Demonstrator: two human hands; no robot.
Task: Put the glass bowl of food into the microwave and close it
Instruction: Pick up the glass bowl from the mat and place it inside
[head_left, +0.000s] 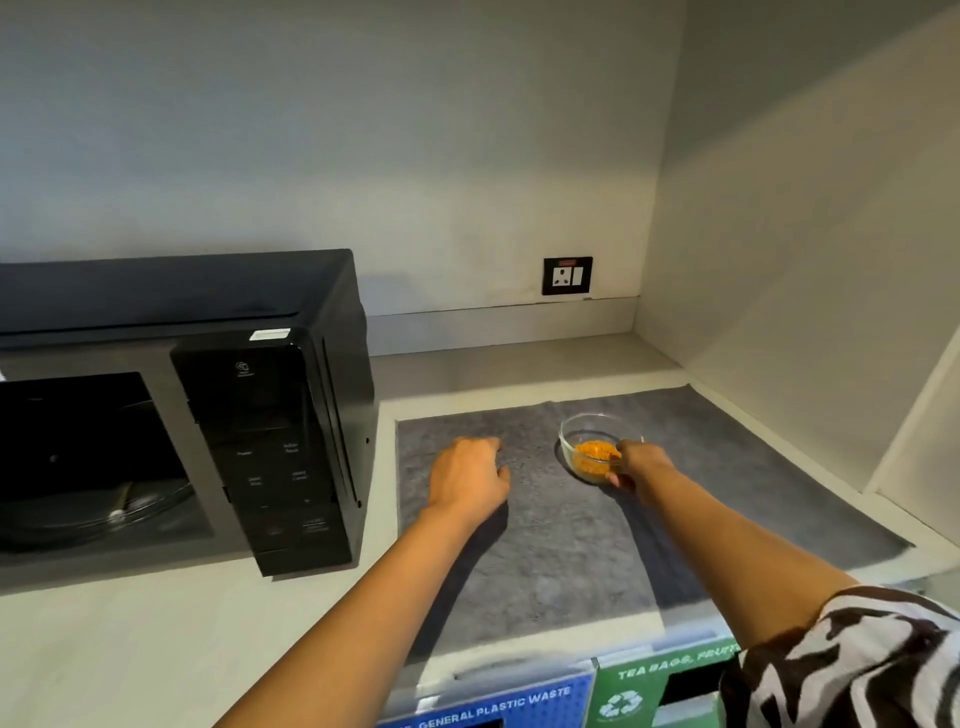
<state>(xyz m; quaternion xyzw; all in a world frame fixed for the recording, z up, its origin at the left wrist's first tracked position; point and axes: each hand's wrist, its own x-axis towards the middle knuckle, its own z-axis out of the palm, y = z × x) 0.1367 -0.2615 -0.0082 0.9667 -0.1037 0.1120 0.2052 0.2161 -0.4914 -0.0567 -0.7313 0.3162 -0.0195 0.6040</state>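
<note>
Glass bowl (597, 448), small, round, clear, with orange crumbly food (596, 451) heaped in the bottom. Sits on a grey mottled mat (545, 545), toward the mat's far right corner, well apart from the microwave. Right hand (640, 464) grips the bowl's near right rim, fingers curled over the edge, thumb on the outside wall; bowl lies just left of and beyond the palm, base seems to rest on the mat. Left hand (470, 478) loose, palm down, fingers bent, holding nothing, hovering over or resting on the mat's far left part; contact not clear. It is left of the bowl, apart from it. Mat is flat, rectangular, felt-like, laid on a pale smooth counter (156, 649), running to the counter's right edge by the wall. Microwave (182, 410) at the counter's left side, glossy black box, door open, dark cavity with a round glass turntable (104, 512) showing; touch panel on its right face. Black wall socket (567, 275) on the back wall above the counter's far edge. Blue and green waste-bin labels (519, 706) below the near edge. Right sleeve (852, 660) is zebra-patterned fabric.
</note>
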